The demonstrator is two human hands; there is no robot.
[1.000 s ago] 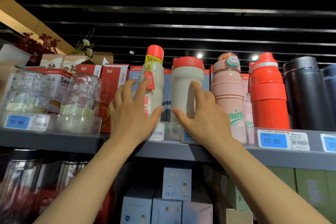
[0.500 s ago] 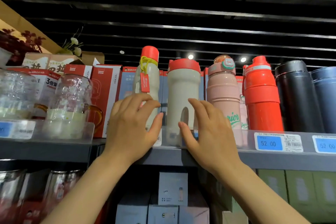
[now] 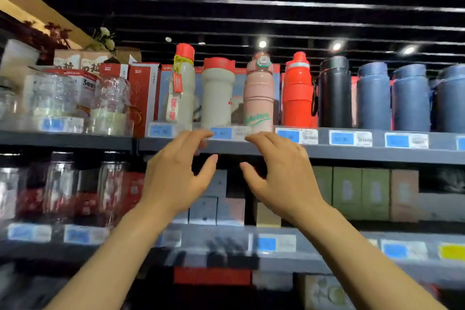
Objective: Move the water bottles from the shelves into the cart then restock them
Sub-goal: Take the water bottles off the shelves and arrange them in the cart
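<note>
A row of water bottles stands on the top shelf [image 3: 352, 152]: a slim beige bottle with a red cap and yellow strap [image 3: 183, 93], a wider beige bottle with a red lid [image 3: 218, 98], a pink bottle [image 3: 259, 95], a red bottle [image 3: 297, 93], a black one [image 3: 334, 95] and several blue ones [image 3: 373, 98]. My left hand [image 3: 176, 173] and right hand [image 3: 281, 173] hover below the shelf edge in front of the two beige bottles, fingers loosely curved, holding nothing and touching no bottle.
Glass jars [image 3: 110, 106] and red boxes [image 3: 142, 95] fill the top shelf's left side. Price tags [image 3: 349, 138] line the shelf front. Boxed goods [image 3: 362, 192] and jars sit on the shelf below. No cart is in view.
Both hands have let go of the two beige bottles and dropped back below the shelf edge. The bottles stay standing on the shelf. The view has pulled back.
</note>
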